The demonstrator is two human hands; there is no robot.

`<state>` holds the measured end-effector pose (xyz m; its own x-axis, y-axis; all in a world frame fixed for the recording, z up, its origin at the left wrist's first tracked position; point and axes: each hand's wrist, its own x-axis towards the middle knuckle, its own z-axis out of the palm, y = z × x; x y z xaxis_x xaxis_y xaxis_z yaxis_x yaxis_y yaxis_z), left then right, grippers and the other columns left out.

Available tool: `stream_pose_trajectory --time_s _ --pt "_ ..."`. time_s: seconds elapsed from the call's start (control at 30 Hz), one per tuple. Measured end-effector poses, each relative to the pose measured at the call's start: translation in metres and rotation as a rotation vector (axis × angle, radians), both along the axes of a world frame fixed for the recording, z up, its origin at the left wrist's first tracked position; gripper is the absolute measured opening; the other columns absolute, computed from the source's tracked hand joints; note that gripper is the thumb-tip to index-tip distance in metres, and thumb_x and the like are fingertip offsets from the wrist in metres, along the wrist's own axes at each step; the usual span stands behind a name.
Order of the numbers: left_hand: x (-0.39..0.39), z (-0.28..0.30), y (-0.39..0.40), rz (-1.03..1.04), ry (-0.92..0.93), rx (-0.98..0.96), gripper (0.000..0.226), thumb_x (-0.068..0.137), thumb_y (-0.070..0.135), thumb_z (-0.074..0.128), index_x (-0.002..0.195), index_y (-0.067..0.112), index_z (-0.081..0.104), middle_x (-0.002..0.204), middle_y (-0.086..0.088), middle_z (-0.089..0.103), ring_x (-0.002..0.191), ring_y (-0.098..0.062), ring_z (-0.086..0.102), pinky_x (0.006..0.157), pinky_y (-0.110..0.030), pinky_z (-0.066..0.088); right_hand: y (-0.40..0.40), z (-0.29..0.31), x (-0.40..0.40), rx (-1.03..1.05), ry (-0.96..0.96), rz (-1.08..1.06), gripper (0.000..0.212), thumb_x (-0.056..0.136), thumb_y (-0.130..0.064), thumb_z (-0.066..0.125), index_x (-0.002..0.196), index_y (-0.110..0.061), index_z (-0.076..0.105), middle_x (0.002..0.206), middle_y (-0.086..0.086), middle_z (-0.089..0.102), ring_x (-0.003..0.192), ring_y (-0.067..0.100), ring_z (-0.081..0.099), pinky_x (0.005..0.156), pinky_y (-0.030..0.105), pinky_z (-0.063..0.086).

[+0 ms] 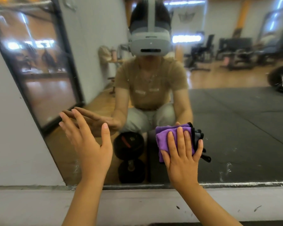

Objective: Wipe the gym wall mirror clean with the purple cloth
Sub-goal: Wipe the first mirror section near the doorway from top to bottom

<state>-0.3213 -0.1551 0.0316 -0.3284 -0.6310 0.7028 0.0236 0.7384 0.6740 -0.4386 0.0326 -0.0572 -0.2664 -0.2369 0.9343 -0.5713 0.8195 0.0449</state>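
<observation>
Nearest, at 6 o'clock: two bare forearms reach up from the bottom edge over a pale ledge, scuffed with dark flecks.

Right hand, 5 o'clock: fingers spread flat and splayed, palm pressing the purple cloth against the glass. No pinch; the cloth is pinned under the fingers, held by pressure. It is folded into a pad with black edging, its long axis roughly upright, and sticks out past the fingertips toward 12 and 10 o'clock.

Left hand, 7 o'clock: open, fingers extended and slightly apart, empty. Fingertips lie at or just off the glass; contact cannot be told.

Wall mirror: the cloth sits low on it, just above the bottom frame. White smears and specks show at 4 o'clock, right of the cloth, near the lower edge. Judgement: the right hand is the nearer one, and a sweep toward 3 to 4 o'clock would meet them.

Farther, in reflection: a crouching person, a dumbbell, black floor mats, gym machines at 2 o'clock.

Writing: two marks on the reflected shirt, too blurred to read.
</observation>
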Motion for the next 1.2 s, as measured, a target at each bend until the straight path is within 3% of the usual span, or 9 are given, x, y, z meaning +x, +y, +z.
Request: stream_pose_trajectory --time_s 0.1,0.23,0.33,0.57,0.67,0.8,0.9,1.07,1.2 --pt "-0.001 0.000 0.001 -0.007 0.033 0.012 0.084 0.095 0.043 0.050 0.162 0.020 0.004 0.168 -0.007 -0.015 0.154 -0.025 -0.016 0.112 -0.006 -0.008 -0.007 0.047 0.005 -0.129 -0.068 0.014 0.063 0.109 -0.044 0.024 0.163 -0.026 -0.003 0.171 0.006 -0.007 0.157 0.018 -0.009 0.124 0.051 -0.008" --pt "-0.002 -0.004 -0.002 0.013 0.020 0.018 0.085 0.094 0.048 0.048 0.162 0.024 0.002 0.168 -0.001 -0.018 0.154 -0.021 -0.017 0.121 -0.028 -0.001 -0.013 0.082 0.004 -0.224 -0.041 0.044 0.062 0.109 -0.042 0.024 0.162 -0.026 -0.004 0.170 0.006 -0.004 0.156 0.016 -0.010 0.124 0.049 -0.010" --pt "-0.002 -0.004 -0.002 0.018 0.007 0.014 0.086 0.094 0.050 0.048 0.162 0.027 -0.001 0.168 0.002 -0.019 0.154 -0.019 -0.019 0.122 -0.035 0.002 -0.011 0.050 -0.002 -0.174 -0.005 0.035 0.058 0.112 -0.041 0.018 0.163 -0.023 -0.003 0.170 0.001 -0.014 0.157 0.018 -0.006 0.125 0.050 -0.009" --pt "-0.002 -0.005 -0.001 0.008 0.029 0.007 0.085 0.095 0.047 0.048 0.162 0.023 0.002 0.168 -0.003 -0.018 0.149 -0.011 -0.022 0.120 -0.026 -0.002 0.019 -0.029 -0.002 0.062 -0.086 0.040 0.057 0.112 -0.039 0.013 0.163 -0.020 0.001 0.171 0.005 -0.007 0.157 0.022 -0.004 0.124 0.052 -0.004" --pt "-0.002 -0.004 -0.001 -0.002 0.045 0.009 0.084 0.095 0.046 0.049 0.162 0.021 0.004 0.168 -0.004 -0.017 0.152 -0.016 -0.020 0.115 -0.013 -0.007 0.014 -0.003 0.003 0.004 -0.081 0.035 0.056 0.111 -0.038 0.016 0.163 -0.021 0.003 0.171 0.004 -0.007 0.157 0.021 -0.003 0.124 0.054 -0.002" --pt "-0.004 -0.005 0.000 0.007 0.036 0.017 0.084 0.095 0.046 0.048 0.162 0.023 0.002 0.168 -0.002 -0.017 0.154 -0.020 -0.018 0.119 -0.024 -0.004 0.002 0.073 0.002 -0.246 -0.109 0.044 0.060 0.109 -0.034 0.025 0.163 -0.026 -0.002 0.170 0.007 -0.003 0.156 0.016 -0.009 0.123 0.051 -0.008" --pt "-0.003 -0.004 0.000 0.005 0.033 0.023 0.085 0.095 0.048 0.048 0.161 0.026 0.000 0.168 -0.002 -0.018 0.154 -0.020 -0.018 0.119 -0.025 -0.004 0.001 0.092 0.000 -0.269 -0.089 0.067 0.057 0.110 -0.035 0.023 0.163 -0.026 0.001 0.168 0.007 0.003 0.156 0.015 -0.010 0.123 0.051 -0.010" --pt "-0.003 -0.005 0.000 0.007 0.031 0.024 0.085 0.095 0.047 0.048 0.161 0.025 -0.001 0.168 -0.003 -0.018 0.154 -0.022 -0.018 0.121 -0.032 -0.003 0.008 0.021 -0.004 -0.101 -0.035 0.055 0.055 0.111 -0.036 0.018 0.163 -0.025 0.003 0.171 0.001 -0.008 0.157 0.019 -0.003 0.124 0.053 -0.007" --pt "-0.001 -0.004 0.001 0.005 0.033 0.013 0.085 0.096 0.045 0.049 0.162 0.021 0.002 0.168 -0.005 -0.017 0.154 -0.024 -0.017 0.119 -0.026 -0.003 0.029 -0.041 -0.003 0.112 -0.089 0.067 0.055 0.111 -0.037 0.010 0.163 -0.025 0.002 0.171 0.001 -0.006 0.157 0.019 -0.003 0.123 0.053 -0.005"
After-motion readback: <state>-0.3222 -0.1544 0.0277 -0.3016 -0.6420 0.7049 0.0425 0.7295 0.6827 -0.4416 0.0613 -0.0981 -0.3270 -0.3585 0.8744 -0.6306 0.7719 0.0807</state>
